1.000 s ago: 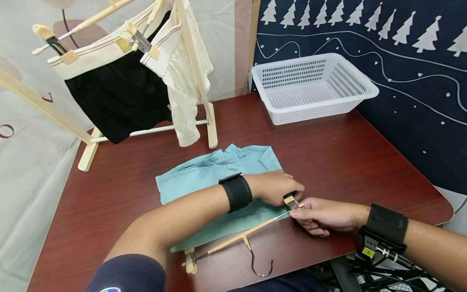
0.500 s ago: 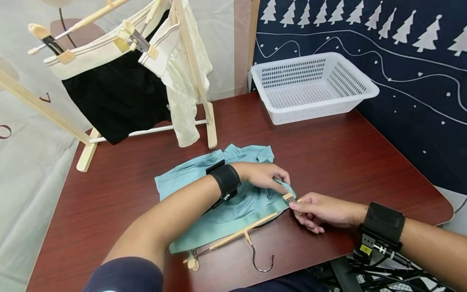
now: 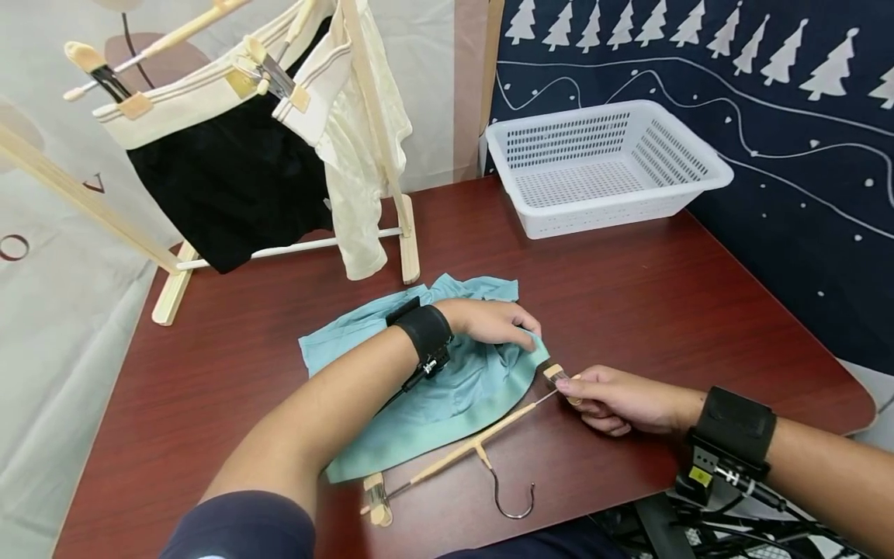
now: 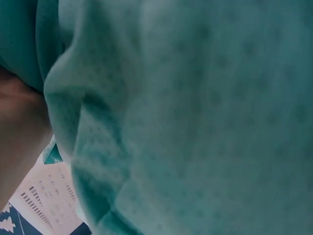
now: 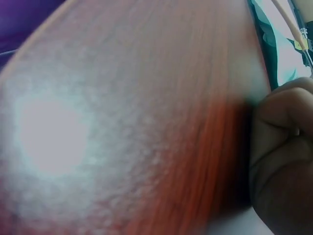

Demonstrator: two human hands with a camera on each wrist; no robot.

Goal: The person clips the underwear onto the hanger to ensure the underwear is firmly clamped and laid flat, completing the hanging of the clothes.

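Light teal shorts (image 3: 482,380) lie on the table, rumpled, with the waistband toward me. My left hand (image 3: 489,320) pinches the right end of the waistband, lifting it a little; in the left wrist view the cloth fills most of the picture. A wooden clip hanger (image 3: 475,444) with a metal hook lies along the waistband. My right hand (image 3: 615,396) pinches its right clip (image 3: 555,373) between thumb and fingers, a small gap from the waistband corner. The left clip (image 3: 377,497) sits at the waistband's left end.
A wooden rack (image 3: 410,241) at the back left carries black shorts (image 3: 237,178) with a white waistband and a cream garment (image 3: 356,210) on clip hangers. A white plastic basket (image 3: 615,206) stands at the back right. Cables hang below the table's front edge.
My left hand has moved from the right clip leftward and away from me, drawing the waistband corner off the clip. The right hand stays on the clip, shifting slightly.
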